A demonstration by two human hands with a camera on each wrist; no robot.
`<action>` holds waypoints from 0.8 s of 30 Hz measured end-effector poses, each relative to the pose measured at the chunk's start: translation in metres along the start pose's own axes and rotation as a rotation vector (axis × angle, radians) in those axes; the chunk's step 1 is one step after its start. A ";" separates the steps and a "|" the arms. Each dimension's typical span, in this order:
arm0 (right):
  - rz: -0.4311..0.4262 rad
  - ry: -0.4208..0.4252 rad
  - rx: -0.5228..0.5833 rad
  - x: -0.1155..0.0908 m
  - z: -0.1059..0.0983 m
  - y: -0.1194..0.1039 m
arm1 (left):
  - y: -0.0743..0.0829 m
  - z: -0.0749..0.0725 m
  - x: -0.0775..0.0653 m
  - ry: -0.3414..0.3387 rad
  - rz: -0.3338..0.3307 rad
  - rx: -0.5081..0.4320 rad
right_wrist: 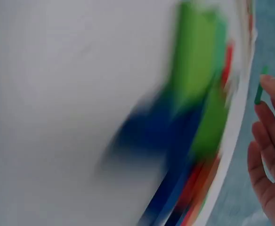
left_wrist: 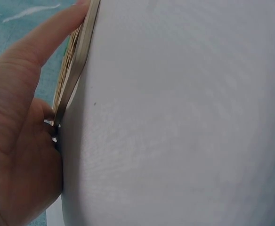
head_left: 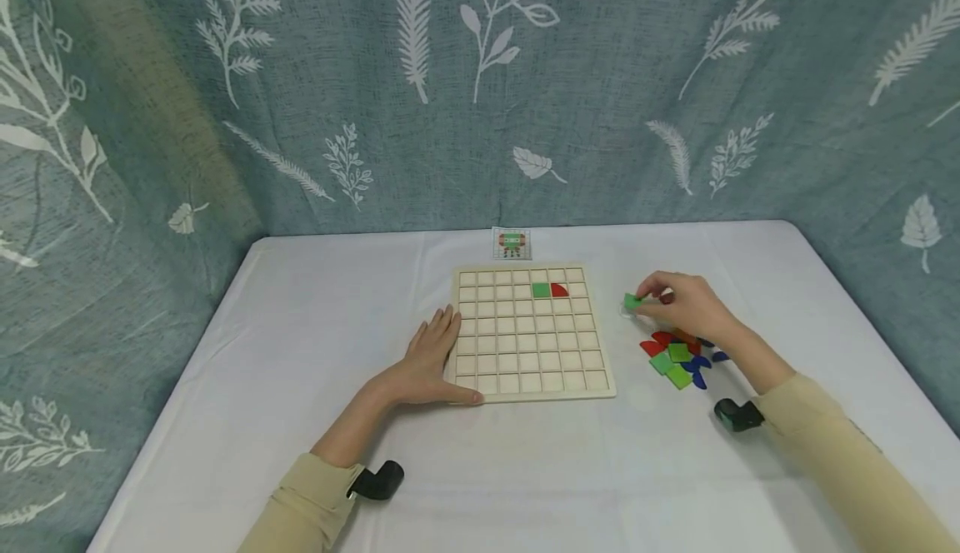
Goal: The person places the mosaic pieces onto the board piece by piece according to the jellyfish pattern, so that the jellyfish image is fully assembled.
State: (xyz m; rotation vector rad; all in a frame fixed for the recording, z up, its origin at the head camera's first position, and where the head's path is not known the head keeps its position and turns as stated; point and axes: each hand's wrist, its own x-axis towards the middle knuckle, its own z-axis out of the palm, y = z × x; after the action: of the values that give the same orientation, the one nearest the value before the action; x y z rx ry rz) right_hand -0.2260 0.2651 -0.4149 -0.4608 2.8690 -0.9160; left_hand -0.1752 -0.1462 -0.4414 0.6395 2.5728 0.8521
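My left hand rests at the near-left corner of a wooden grid board. Its straight fingers lie along the left edge and the thumb reaches over the front edge. On the board, a green square tile and a red quarter-circle tile occupy neighbouring cells near the top. Right of the board, my right hand pinches another green tile between thumb and fingertips, raised above the cloth. In the right wrist view this tile shows edge-on.
Below my right hand lies a loose pile of green tiles, red tiles and blue tiles. A small picture card with a green and red figure sits behind the board. White cloth covers the table, and a patterned curtain hangs behind.
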 end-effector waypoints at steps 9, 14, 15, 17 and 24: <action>-0.211 -0.064 0.130 0.063 0.048 -0.064 | -0.001 0.000 0.002 -0.014 -0.002 0.015; -0.254 -0.104 0.091 0.081 0.063 -0.080 | -0.001 0.001 0.003 -0.029 -0.013 0.023; -0.254 -0.108 0.087 0.083 0.065 -0.081 | -0.001 0.001 0.003 -0.031 -0.015 0.022; -0.255 -0.110 0.082 0.085 0.067 -0.083 | 0.000 0.000 0.003 -0.030 -0.014 0.016; -0.295 -0.107 0.056 0.091 0.073 -0.086 | 0.001 -0.001 -0.001 -0.012 -0.008 0.011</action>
State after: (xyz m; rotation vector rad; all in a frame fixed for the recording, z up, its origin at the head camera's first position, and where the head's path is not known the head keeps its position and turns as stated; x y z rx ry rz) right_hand -0.2771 0.1302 -0.4246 -0.9150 2.7162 -0.9755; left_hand -0.1751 -0.1466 -0.4398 0.6355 2.5693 0.8297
